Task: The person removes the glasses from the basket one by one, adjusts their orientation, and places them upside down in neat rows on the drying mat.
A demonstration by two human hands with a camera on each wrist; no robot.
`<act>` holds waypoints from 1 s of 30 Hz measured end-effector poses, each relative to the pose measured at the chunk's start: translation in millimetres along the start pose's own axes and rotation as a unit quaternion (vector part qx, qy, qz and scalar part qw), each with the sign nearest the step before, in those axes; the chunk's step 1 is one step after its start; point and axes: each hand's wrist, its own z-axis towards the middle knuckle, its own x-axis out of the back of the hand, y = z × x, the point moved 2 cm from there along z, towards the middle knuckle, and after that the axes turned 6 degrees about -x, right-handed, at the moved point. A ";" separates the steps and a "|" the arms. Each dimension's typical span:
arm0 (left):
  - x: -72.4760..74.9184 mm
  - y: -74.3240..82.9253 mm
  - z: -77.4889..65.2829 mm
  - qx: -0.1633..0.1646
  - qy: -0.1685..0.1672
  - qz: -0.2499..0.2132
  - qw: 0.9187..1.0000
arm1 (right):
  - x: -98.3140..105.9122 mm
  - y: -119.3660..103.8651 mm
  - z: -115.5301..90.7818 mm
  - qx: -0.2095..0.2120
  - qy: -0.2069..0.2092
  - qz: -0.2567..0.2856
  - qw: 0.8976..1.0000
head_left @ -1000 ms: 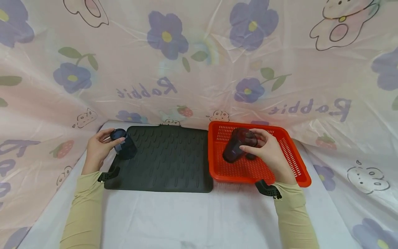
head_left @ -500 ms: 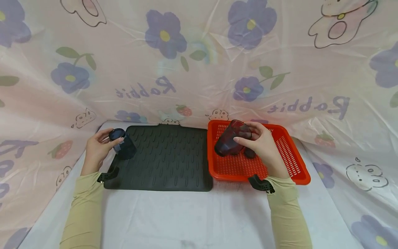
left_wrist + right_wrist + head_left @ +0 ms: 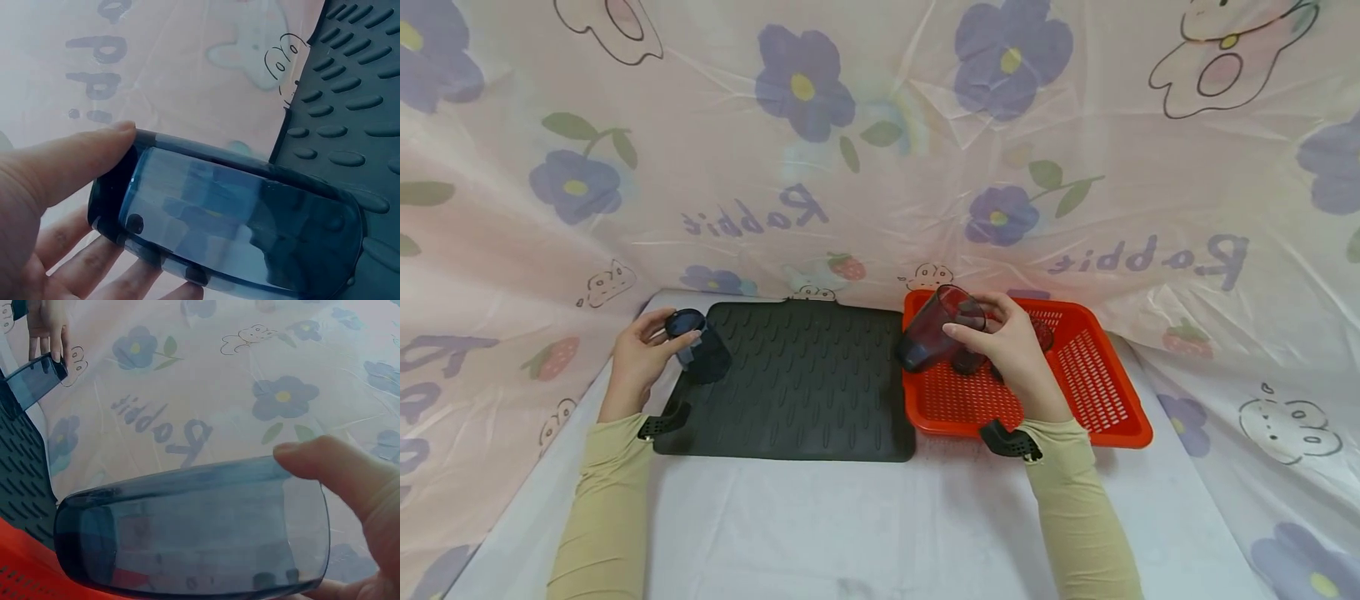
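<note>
My left hand point(image 3: 638, 358) grips a translucent dark blue tumbler point(image 3: 707, 357) near its rim, at the left end of a dark ridged mat point(image 3: 805, 392). In the left wrist view this tumbler point(image 3: 212, 219) leans with its base toward the mat; thumb and fingers lie on opposite sides. My right hand point(image 3: 1018, 358) holds a second tinted tumbler point(image 3: 934, 329) by the rim end, tilted, above the left edge of a red basket point(image 3: 966, 417). Seen from the right wrist, that tumbler point(image 3: 194, 531) lies almost sideways, its base to the left.
Inside the basket, partly behind my right hand, are more dark tumblers point(image 3: 967, 362). The mat stands directly left of the basket on a white-covered table point(image 3: 850, 525). A patterned sheet point(image 3: 880, 192) rises behind them.
My right hand has lifted its tumbler and carried it left, from the middle of the basket to its left edge. The left hand and its tumbler have stayed in place.
</note>
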 end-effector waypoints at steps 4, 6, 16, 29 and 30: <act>-0.1 1.4 -0.6 -0.002 -0.006 0.000 1.000 | -5.6 1.5 2.9 0.000 0.001 0.005 1.000; 0.1 2.1 -0.6 -0.005 -0.010 -0.001 1.000 | -8.4 2.2 4.2 0.000 0.003 0.010 1.000; 4.8 0.2 1.4 -0.006 -0.031 0.002 1.000 | -20.6 7.3 11.9 -0.017 0.006 0.026 0.999; 9.6 0.9 -2.1 -0.042 -0.057 0.000 0.997 | -33.8 19.1 19.3 -0.039 -0.002 0.068 0.997; 10.1 0.8 -2.4 -0.042 -0.056 0.002 0.998 | -34.7 19.9 19.6 -0.042 -0.003 0.068 0.997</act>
